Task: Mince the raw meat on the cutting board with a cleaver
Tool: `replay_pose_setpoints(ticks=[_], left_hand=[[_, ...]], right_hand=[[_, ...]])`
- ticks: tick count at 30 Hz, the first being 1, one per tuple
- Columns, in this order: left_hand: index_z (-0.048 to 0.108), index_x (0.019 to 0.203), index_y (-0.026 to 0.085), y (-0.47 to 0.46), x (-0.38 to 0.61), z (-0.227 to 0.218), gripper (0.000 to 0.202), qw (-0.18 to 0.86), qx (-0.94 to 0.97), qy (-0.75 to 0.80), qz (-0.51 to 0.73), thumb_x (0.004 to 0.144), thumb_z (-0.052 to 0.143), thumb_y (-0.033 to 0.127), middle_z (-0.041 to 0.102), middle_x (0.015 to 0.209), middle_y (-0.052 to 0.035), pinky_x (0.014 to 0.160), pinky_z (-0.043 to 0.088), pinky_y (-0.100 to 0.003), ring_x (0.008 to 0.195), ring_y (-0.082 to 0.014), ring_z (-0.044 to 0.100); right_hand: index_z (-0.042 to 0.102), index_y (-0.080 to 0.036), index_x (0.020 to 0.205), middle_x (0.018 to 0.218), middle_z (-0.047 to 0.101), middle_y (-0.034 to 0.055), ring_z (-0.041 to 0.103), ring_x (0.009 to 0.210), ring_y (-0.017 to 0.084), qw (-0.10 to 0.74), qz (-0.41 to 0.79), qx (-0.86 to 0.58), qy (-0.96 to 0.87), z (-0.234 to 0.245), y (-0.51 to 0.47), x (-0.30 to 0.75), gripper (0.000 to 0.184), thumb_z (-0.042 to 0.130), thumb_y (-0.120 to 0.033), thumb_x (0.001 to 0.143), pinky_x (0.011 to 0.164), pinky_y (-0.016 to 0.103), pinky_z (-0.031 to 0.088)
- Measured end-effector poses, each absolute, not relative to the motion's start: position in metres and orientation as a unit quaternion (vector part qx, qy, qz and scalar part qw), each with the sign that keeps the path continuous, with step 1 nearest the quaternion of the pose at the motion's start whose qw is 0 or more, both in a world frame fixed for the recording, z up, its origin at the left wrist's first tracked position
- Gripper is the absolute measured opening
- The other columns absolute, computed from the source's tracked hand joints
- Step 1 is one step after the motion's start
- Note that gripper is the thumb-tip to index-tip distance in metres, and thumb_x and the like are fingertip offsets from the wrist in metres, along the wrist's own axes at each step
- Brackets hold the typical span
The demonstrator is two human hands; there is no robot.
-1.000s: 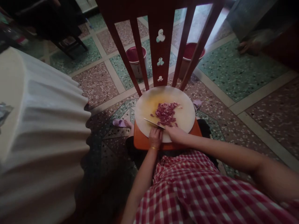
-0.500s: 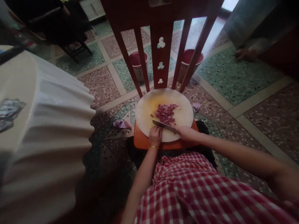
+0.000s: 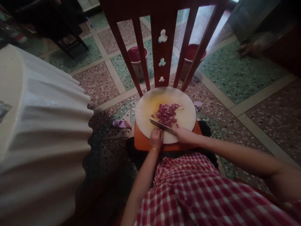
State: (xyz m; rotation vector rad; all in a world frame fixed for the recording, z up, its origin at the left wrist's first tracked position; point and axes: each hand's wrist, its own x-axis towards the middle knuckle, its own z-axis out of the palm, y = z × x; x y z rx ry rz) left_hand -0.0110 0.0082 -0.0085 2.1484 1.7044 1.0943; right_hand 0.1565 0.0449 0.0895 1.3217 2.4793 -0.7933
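A round white cutting board (image 3: 143, 108), stained yellow in part, lies on the orange-brown chair seat (image 3: 141, 142). Cut red meat (image 3: 166, 112) is heaped at its middle. My right hand (image 3: 183, 133) grips a cleaver (image 3: 161, 126) whose blade crosses the board just on my side of the heap. Close by the blade, near the board's front edge, my left hand (image 3: 156, 137) presses down with its fingers curled and drawn together. Whatever lies under those fingertips is hidden.
The chair's slatted back (image 3: 162, 47) rises behind the board. Beyond it two bins (image 3: 138, 62) (image 3: 191, 59) stand on the tiled floor. At left is a table with a pale draped cloth (image 3: 47, 125). A dark chair (image 3: 68, 40) stands at the far left.
The cleaver has slid slightly to the left, with my right hand moving along. My left hand stays almost in place. The whole view has shifted a little, so less of the left table shows.
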Motion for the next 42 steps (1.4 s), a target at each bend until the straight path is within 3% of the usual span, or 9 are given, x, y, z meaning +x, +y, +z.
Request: replay_pose_setpoints(ticks=[4, 13, 18, 25, 28, 34, 38, 42], left_hand=[[0.057, 0.083, 0.017, 0.008, -0.011, -0.009, 0.012, 0.093, 0.718, 0.578, 0.376, 0.081, 0.046, 0.02, 0.056, 0.081, -0.0077, 0.078, 0.044, -0.033, 0.085, -0.0174, 0.05], [0.056, 0.083, 0.016, 0.008, -0.011, -0.007, 0.012, 0.088, 0.727, 0.582, 0.354, 0.082, 0.045, 0.021, 0.056, 0.082, -0.0077, 0.077, 0.043, -0.032, 0.085, -0.0174, 0.049], [0.057, 0.083, 0.017, 0.009, -0.011, -0.008, 0.014, 0.091, 0.721, 0.588, 0.355, 0.082, 0.045, 0.023, 0.055, 0.081, -0.0074, 0.078, 0.042, -0.033, 0.084, -0.0177, 0.049], [0.057, 0.093, 0.016, 0.007, -0.013, -0.001, 0.019, 0.091, 0.739, 0.584, 0.322, 0.083, 0.042, 0.023, 0.055, 0.084, -0.0079, 0.078, 0.042, -0.032, 0.085, -0.0175, 0.047], [0.056, 0.102, 0.019, 0.007, -0.016, 0.005, 0.024, 0.075, 0.76, 0.587, 0.267, 0.083, 0.043, 0.025, 0.053, 0.088, -0.0086, 0.077, 0.041, -0.031, 0.086, -0.018, 0.047], [0.059, 0.09, 0.019, 0.033, -0.012, 0.02, 0.019, 0.073, 0.743, 0.623, 0.233, 0.083, 0.043, 0.027, 0.055, 0.076, -0.0066, 0.072, 0.04, -0.031, 0.077, -0.0182, 0.048], [0.05, 0.112, 0.017, 0.058, 0.0, 0.032, 0.03, 0.085, 0.735, 0.596, 0.311, 0.083, 0.041, 0.024, 0.056, 0.098, -0.0099, 0.081, 0.039, -0.033, 0.092, -0.0191, 0.049], [0.054, 0.109, 0.023, 0.057, 0.017, 0.032, 0.029, 0.083, 0.801, 0.525, 0.275, 0.081, 0.045, 0.025, 0.051, 0.109, -0.0092, 0.085, 0.038, -0.035, 0.1, -0.02, 0.047]], right_hand=[[0.046, -0.012, 0.102, 0.09, 0.062, 0.0143, 0.059, 0.082, 0.023, 0.114, -0.292, 0.452, 0.835, 0.082, 0.069, 0.122, 0.022, 0.04, -0.014, 0.08, 0.065, 0.027, 0.039], [0.046, -0.011, 0.102, 0.092, 0.062, 0.0154, 0.058, 0.084, 0.022, 0.108, -0.309, 0.467, 0.821, 0.081, 0.066, 0.132, 0.021, 0.039, -0.016, 0.082, 0.067, 0.026, 0.038], [0.042, -0.009, 0.11, 0.098, 0.06, 0.0171, 0.058, 0.084, 0.023, 0.11, -0.289, 0.463, 0.83, 0.074, 0.047, 0.158, 0.031, 0.041, -0.011, 0.079, 0.068, 0.027, 0.038], [0.049, -0.014, 0.096, 0.089, 0.063, 0.0128, 0.058, 0.079, 0.022, 0.088, -0.255, 0.454, 0.849, 0.083, 0.078, 0.125, 0.019, 0.041, -0.018, 0.081, 0.06, 0.025, 0.035], [0.05, -0.014, 0.098, 0.087, 0.063, 0.0125, 0.058, 0.075, 0.022, 0.07, -0.237, 0.456, 0.855, 0.094, 0.089, 0.141, 0.021, 0.04, -0.019, 0.081, 0.057, 0.025, 0.033], [0.048, -0.017, 0.109, 0.088, 0.063, 0.0086, 0.058, 0.077, 0.021, 0.019, -0.18, 0.476, 0.861, 0.108, 0.093, 0.192, 0.029, 0.043, -0.022, 0.081, 0.059, 0.025, 0.033], [0.051, -0.018, 0.102, 0.09, 0.063, 0.0072, 0.056, 0.08, 0.018, -0.025, -0.154, 0.489, 0.858, 0.109, 0.093, 0.213, 0.024, 0.035, -0.02, 0.085, 0.064, 0.024, 0.034], [0.049, -0.017, 0.107, 0.092, 0.062, 0.0085, 0.056, 0.082, 0.019, -0.047, -0.127, 0.484, 0.864, 0.108, 0.095, 0.225, 0.026, 0.035, -0.023, 0.086, 0.067, 0.025, 0.034]])
